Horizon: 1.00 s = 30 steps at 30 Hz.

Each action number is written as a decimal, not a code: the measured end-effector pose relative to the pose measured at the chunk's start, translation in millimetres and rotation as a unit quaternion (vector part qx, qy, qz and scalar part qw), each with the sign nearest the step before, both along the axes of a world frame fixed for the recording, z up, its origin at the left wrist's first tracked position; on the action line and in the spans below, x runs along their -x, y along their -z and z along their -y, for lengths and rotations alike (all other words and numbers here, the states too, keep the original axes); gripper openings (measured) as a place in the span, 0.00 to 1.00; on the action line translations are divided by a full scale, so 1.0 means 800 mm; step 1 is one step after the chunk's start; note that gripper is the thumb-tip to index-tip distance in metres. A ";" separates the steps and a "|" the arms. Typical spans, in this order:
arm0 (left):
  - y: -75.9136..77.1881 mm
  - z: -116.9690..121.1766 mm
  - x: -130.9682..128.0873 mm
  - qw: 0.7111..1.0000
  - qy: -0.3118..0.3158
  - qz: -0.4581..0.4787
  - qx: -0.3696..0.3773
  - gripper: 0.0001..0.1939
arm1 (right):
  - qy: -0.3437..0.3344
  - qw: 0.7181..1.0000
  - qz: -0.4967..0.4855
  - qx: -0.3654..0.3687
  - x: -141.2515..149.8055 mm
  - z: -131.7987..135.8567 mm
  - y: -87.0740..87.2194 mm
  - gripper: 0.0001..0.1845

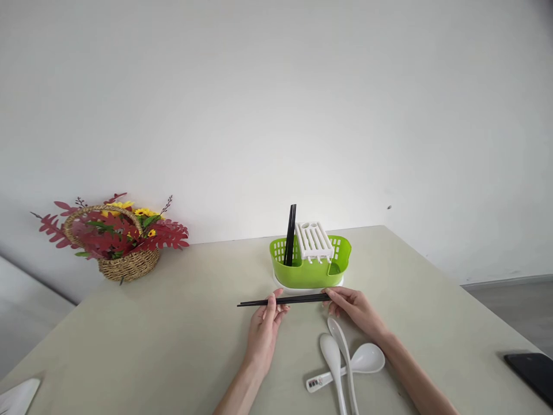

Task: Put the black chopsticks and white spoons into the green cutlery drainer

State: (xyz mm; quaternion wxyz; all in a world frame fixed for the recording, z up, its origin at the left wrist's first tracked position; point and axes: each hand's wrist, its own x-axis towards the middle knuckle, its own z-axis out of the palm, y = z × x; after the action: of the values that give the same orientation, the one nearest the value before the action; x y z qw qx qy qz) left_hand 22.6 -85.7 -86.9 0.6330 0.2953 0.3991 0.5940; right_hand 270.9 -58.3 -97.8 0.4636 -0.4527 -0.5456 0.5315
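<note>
A pair of black chopsticks (300, 299) lies level across both hands, in front of the green basket (309, 279). My left hand (266, 323) pinches them left of their middle, thumb on top. At their right end my right hand (348, 305) grips them between thumb and fingers. More black chopsticks (290, 235) stand upright in the basket's left compartment. A white slotted rack (315, 241) with small hooks sits over the basket's middle. Below my right hand, white spoons lie crossed: one with a round bowl (368, 358) and two slimmer ones (330, 350).
A wicker basket (129, 266) of red leaves and yellow flowers stands at the back left of the table (173, 340). On the right edge lies a black phone (532, 372). Part of a white object (19, 397) shows at the lower left. A wall rises behind the table.
</note>
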 end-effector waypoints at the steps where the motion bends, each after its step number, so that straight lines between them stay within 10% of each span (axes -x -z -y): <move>1: 0.000 0.000 0.000 1.000 0.002 -0.004 -0.001 0.29 | -0.002 1.000 0.000 -0.001 0.000 0.000 0.000 0.32; 30: -0.014 0.009 -0.006 0.992 -0.012 -0.123 0.006 0.22 | -0.044 0.998 0.041 -0.007 0.001 0.002 0.000 0.31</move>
State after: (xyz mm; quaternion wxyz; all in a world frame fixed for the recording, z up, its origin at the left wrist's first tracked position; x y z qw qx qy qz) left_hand 27.2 -93.3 -75.5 0.5735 0.3574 0.4810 0.5585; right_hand 270.3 -59.7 -98.0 0.4201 -0.4465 -0.5876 0.5281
